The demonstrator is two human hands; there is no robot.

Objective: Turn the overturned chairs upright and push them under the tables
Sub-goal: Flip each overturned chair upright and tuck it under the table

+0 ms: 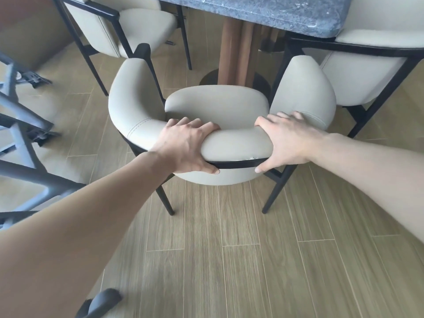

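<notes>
The left hand point(187, 146) and right hand point(283, 143) each grip the curved backrest of the cream chair point(216, 104), fingers over the top, thumbs beneath. That chair stands upright before the grey table point(263, 12), its seat not yet beneath it. Two more cream chairs flank the table.

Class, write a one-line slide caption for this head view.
Both hands, left hand and right hand, grip the upright cream padded chair facing the grey stone table.
</notes>
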